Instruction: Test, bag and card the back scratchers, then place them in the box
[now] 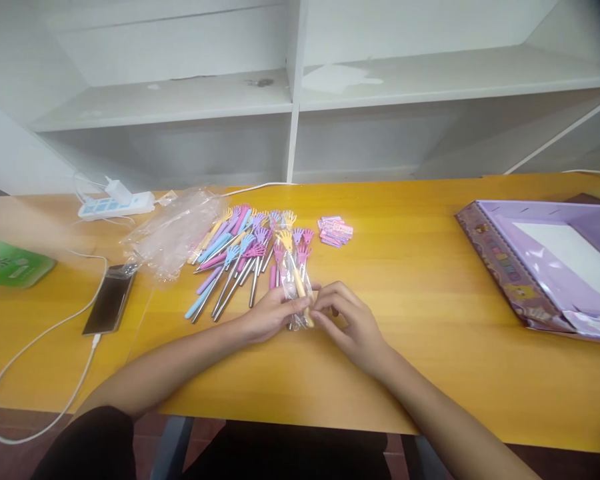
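A yellow back scratcher (299,280) with a hand-shaped head sits inside a clear plastic bag (286,288). My left hand (273,312) is closed around its handle, thumb on top. At the lower right end of the bag, the thumb and fingers of my right hand (347,320) pinch the plastic edge. Just beyond my hands lies a loose pile of back scratchers (235,257) in pink, blue, purple and yellow, with metal rods showing. To the right of the pile is a small stack of pink printed cards (335,231).
Clear plastic bags (177,230) lie left of the pile. A phone (109,300) on a white cable, a power strip (117,205) and a green package (15,261) are farther left. A purple box (515,267) stands at right. White shelving (295,100) rises behind the table.
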Action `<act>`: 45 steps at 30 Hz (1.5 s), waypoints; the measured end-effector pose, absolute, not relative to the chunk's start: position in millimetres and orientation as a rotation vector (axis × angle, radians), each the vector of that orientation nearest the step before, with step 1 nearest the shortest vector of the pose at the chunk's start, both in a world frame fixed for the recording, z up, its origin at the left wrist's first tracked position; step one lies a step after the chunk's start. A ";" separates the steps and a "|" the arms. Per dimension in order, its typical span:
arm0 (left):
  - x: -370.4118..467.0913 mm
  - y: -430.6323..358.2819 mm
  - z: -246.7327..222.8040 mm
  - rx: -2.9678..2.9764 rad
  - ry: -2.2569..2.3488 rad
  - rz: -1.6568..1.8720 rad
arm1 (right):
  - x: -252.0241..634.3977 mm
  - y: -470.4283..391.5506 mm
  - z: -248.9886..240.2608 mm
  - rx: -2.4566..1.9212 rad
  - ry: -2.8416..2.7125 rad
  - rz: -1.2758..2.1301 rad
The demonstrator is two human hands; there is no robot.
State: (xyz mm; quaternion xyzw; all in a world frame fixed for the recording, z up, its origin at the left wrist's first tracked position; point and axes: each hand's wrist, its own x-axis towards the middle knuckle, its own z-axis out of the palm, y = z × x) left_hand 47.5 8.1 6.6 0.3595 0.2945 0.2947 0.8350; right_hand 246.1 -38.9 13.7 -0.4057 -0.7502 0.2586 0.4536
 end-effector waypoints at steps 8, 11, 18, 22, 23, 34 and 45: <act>45.2 12.8 -2.0 0.843 0.727 0.697 | 244.8 -37.5 4.8 -1.079 -1.777 0.721; 44.8 13.8 -3.7 0.829 0.750 0.659 | 247.2 -36.7 4.9 -1.097 -1.807 0.650; 41.6 15.1 -12.4 0.913 0.746 0.600 | 245.8 -36.5 4.8 -1.105 -1.825 0.632; 41.2 14.1 -11.4 0.909 0.713 0.603 | 245.4 -36.3 2.5 -1.114 -1.812 0.654; 41.3 13.5 -10.0 0.901 0.699 0.610 | 245.3 -36.3 1.8 -1.118 -1.801 0.660; 40.7 10.0 -8.7 1.073 0.717 0.605 | 241.8 -35.1 -0.2 -1.225 -1.270 1.373; 41.5 11.0 -10.5 1.064 0.634 0.642 | 251.2 -35.8 7.1 -1.164 -1.465 1.344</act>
